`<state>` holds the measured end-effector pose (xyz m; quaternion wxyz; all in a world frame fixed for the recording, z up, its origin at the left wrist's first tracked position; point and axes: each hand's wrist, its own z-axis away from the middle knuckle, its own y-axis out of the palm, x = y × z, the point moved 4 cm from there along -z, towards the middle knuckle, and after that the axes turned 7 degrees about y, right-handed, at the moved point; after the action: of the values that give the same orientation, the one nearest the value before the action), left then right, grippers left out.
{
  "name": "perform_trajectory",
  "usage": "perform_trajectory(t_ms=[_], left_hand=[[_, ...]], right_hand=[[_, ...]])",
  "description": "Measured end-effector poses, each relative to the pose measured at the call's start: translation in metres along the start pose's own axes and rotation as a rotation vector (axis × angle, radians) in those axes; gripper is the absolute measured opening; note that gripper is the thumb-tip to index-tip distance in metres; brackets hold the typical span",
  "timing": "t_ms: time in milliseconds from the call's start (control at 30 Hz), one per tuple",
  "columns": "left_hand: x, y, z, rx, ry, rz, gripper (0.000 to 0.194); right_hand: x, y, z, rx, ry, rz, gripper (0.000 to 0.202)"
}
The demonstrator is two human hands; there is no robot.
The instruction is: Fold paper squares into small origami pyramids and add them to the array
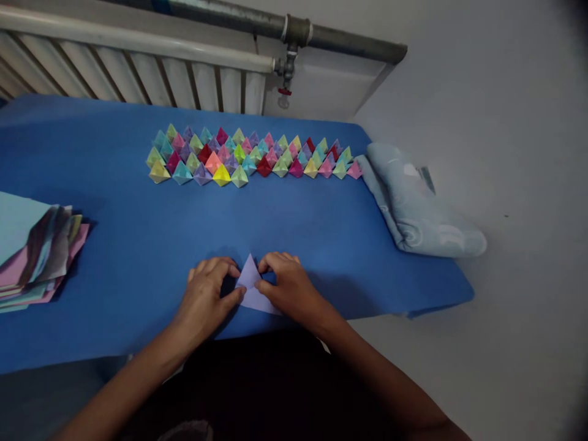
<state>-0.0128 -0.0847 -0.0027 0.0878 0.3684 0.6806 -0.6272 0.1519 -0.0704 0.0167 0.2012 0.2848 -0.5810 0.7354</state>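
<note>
A lavender sheet of origami paper (pixel 250 283), folded to a pointed triangle, lies near the front edge of the blue table, its tip facing away from me. My left hand (pixel 209 293) pinches its left side, thumb on top and fingertips at the edge. On the other side, my right hand (pixel 288 286) pinches the right edge between thumb and curled fingers and covers part of the lower right corner. Beyond my hands stand rows of small folded paper boats (pixel 221 176) in many colours, close together.
At the left lies a loose stack of coloured paper sheets (pixel 34 275). A folded pale blue cloth (pixel 413 208) rests at the table's right end, against the wall. Behind the blue tabletop (pixel 138 245) are a white radiator (pixel 169 79) and a metal pipe (pixel 349 46) with a valve.
</note>
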Motion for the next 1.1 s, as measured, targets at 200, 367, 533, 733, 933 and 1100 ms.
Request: perform_trajectory(t_ms=[200,367,533,733,933,1100], left_hand=[[-0.003,-0.002,0.000,0.077,-0.062,0.173,0.005],[0.003,-0.009,-0.033,0.075,-0.257,0.662,0.021],[0.009,-0.022,-0.096,0.095,-0.338,0.883,0.031],[0.017,-0.023,-0.140,0.095,-0.395,1.100,0.032],[0.031,0.001,-0.149,0.098,-0.473,1.185,0.036],[0.044,0.014,-0.148,0.077,-0.500,1.196,0.037]], right_hand=[[-0.003,0.003,0.001,0.054,0.005,-0.142,0.019],[-0.009,-0.013,-0.026,0.098,0.115,-0.590,0.021],[-0.007,-0.050,-0.091,-0.007,0.132,-0.691,0.024],[-0.017,-0.069,-0.139,-0.083,0.211,-0.802,0.026],[-0.040,-0.059,-0.140,-0.053,0.231,-0.936,0.029],[-0.039,-0.064,-0.137,-0.022,0.218,-0.937,0.028]])
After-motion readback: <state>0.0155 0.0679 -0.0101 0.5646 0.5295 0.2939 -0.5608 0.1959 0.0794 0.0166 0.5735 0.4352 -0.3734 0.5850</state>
